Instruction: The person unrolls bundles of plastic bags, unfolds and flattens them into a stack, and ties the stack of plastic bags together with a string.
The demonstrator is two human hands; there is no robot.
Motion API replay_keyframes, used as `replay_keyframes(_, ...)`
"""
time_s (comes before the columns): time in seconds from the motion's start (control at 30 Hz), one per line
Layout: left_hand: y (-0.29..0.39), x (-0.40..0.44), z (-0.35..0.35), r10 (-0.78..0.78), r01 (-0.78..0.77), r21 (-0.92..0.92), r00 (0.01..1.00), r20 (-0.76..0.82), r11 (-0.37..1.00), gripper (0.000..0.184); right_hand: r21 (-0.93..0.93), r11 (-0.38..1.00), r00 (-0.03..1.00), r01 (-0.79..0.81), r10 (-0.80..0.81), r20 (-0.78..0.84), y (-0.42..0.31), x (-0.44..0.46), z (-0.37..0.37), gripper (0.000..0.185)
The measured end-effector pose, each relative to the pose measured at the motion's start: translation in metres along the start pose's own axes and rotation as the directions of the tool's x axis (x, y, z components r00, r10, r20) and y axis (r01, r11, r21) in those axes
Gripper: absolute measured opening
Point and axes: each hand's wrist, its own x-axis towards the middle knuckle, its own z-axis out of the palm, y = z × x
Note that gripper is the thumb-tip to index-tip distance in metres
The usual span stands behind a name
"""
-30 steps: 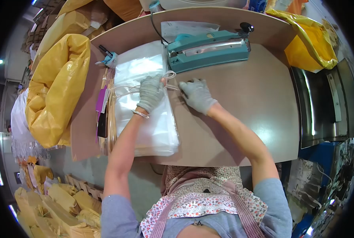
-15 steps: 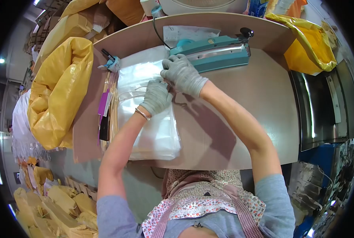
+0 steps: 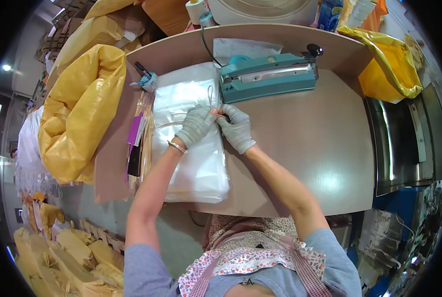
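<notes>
My left hand [image 3: 196,124], in a grey fabric glove with bare fingertips, is closed in a pinch over the stack of clear plastic bags [image 3: 184,171]. Right beside it, my right hand [image 3: 237,129] is closed too, with its fingertips against those of the left. Between them they hold a thin brownish cord [image 3: 169,124]. One stretch of it curves out to the left over the bags, and a narrow loop stands up above the fingers. The part inside the fingers is hidden.
A teal heat sealer [image 3: 270,78] stands at the back of the table [image 3: 300,163]. A pen holder [image 3: 149,81] and thin sticks [image 3: 144,109] lie left of the bags. Large yellow sacks [image 3: 80,119] flank the left side, and a yellow bag [image 3: 387,74] hangs at the right.
My right hand has come down and toward me from near the sealer, and now meets my left hand at the right edge of the bags. A cord loop now shows above the fingers.
</notes>
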Motion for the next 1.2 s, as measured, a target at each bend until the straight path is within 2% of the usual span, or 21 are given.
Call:
replay_keyframes(0.07, 0.008, -0.002, -0.012, -0.046, 0.053, -0.080, 0.995, 0.093, 0.995, 0.032, 0.137, 0.990, 0.995, -0.043, 0.055, -0.087, 0.004, 0.000, 0.007, 0.009)
replay_keyframes(0.1, 0.010, -0.004, -0.013, -0.045, 0.053, -0.080, 0.995, 0.093, 0.995, 0.032, 0.137, 0.990, 0.995, -0.042, 0.055, -0.087, 0.007, -0.002, 0.007, 0.009)
replay_keyframes(0.17, 0.014, -0.008, -0.013, -0.051, 0.050, -0.098, 0.999, -0.005, 0.994, 0.024, 0.431, 0.862, 0.938, -0.267, 0.335, -0.088, -0.006, -0.002, 0.004, 0.008)
replay_keyframes(0.2, 0.016, -0.011, -0.012, -0.053, 0.052, -0.098, 0.999, -0.009, 0.994, 0.024, 0.430, 0.863, 0.939, -0.267, 0.333, -0.085, -0.001, 0.000, 0.007, 0.008)
replay_keyframes(0.27, 0.020, -0.017, -0.005, -0.223, 0.212, -0.111, 0.970, -0.095, 0.971, 0.018, 0.556, 0.813, 0.954, -0.175, 0.280, -0.108, 0.006, 0.004, 0.017, 0.011)
replay_keyframes(0.3, 0.022, -0.019, -0.002, -0.225, 0.215, -0.112, 0.970, -0.094, 0.970, 0.018, 0.556, 0.812, 0.954, -0.177, 0.281, -0.106, 0.010, 0.002, 0.018, 0.011)
replay_keyframes(0.37, 0.023, -0.019, 0.004, -0.315, 0.251, -0.269, 0.920, -0.232, 0.930, 0.019, 0.483, 0.843, 0.935, -0.237, 0.334, -0.123, 0.005, 0.003, 0.015, 0.009)
replay_keyframes(0.5, 0.022, -0.017, 0.010, -0.251, 0.189, -0.223, 0.922, -0.296, 0.956, 0.016, 0.551, 0.815, 0.946, -0.180, 0.297, -0.131, 0.016, 0.003, 0.020, 0.007)
replay_keyframes(0.57, 0.026, -0.013, 0.008, -0.114, 0.137, 0.067, 0.953, -0.280, 0.988, 0.014, 0.456, 0.887, 0.963, -0.078, 0.185, -0.196, 0.008, 0.003, 0.019, 0.010)
replay_keyframes(0.6, 0.026, -0.012, 0.006, -0.117, 0.141, 0.066, 0.952, -0.283, 0.988, 0.014, 0.455, 0.887, 0.964, -0.079, 0.184, -0.191, 0.005, 0.002, 0.018, 0.010)
replay_keyframes(0.67, 0.028, -0.007, 0.002, -0.049, 0.072, 0.107, 0.978, -0.205, 0.992, 0.013, 0.254, 0.967, 0.984, -0.013, 0.058, -0.171, 0.002, 0.001, 0.013, 0.015)
replay_keyframes(0.7, 0.027, -0.004, 0.002, -0.055, 0.078, 0.104, 0.976, -0.210, 0.992, 0.013, 0.251, 0.968, 0.985, -0.013, 0.056, -0.164, 0.001, 0.000, 0.010, 0.015)
replay_keyframes(0.77, 0.025, 0.000, 0.003, 0.015, 0.005, 0.115, 0.985, -0.171, 0.993, 0.012, -0.056, 0.987, 0.976, 0.151, -0.158, -0.151, 0.001, 0.000, 0.004, 0.013)
replay_keyframes(0.87, 0.030, 0.000, 0.000, -0.051, 0.063, 0.094, 0.991, -0.125, 0.994, 0.009, -0.132, 0.977, 0.980, 0.166, -0.178, -0.084, 0.007, 0.005, -0.002, 0.008)
replay_keyframes(0.9, 0.028, -0.001, 0.001, -0.052, 0.064, 0.094, 0.990, -0.129, 0.993, 0.009, -0.132, 0.977, 0.980, 0.169, -0.181, -0.081, 0.010, 0.006, -0.001, 0.008)
replay_keyframes(0.97, 0.020, -0.002, 0.001, -0.012, 0.021, 0.092, 0.994, -0.107, 0.996, 0.011, 0.141, 0.988, 0.998, -0.057, 0.060, -0.017, 0.013, 0.007, 0.003, 0.005)
replay_keyframes(1.0, 0.017, -0.004, 0.001, -0.014, 0.025, 0.094, 0.994, -0.109, 0.995, 0.011, 0.142, 0.988, 0.998, -0.056, 0.059, -0.013, 0.015, 0.008, 0.004, 0.005)
replay_keyframes(1.07, 0.016, -0.007, -0.002, 0.020, -0.013, 0.059, 0.993, -0.114, 0.998, 0.011, 0.350, 0.905, 0.966, -0.244, 0.257, 0.007, 0.015, 0.010, 0.006, 0.004)
replay_keyframes(1.1, 0.018, -0.009, -0.001, 0.017, -0.010, 0.059, 0.993, -0.116, 0.998, 0.011, 0.349, 0.905, 0.966, -0.244, 0.257, 0.010, 0.014, 0.010, 0.009, 0.004)
replay_keyframes(1.17, 0.027, -0.014, 0.002, -0.097, 0.089, -0.041, 0.957, -0.272, 0.995, 0.011, 0.353, 0.923, 0.980, -0.155, 0.187, -0.060, 0.016, 0.008, 0.016, 0.005)
replay_keyframes(1.2, 0.028, -0.016, 0.002, -0.093, 0.086, -0.039, 0.958, -0.272, 0.996, 0.011, 0.355, 0.923, 0.981, -0.151, 0.185, -0.064, 0.017, 0.007, 0.017, 0.005)
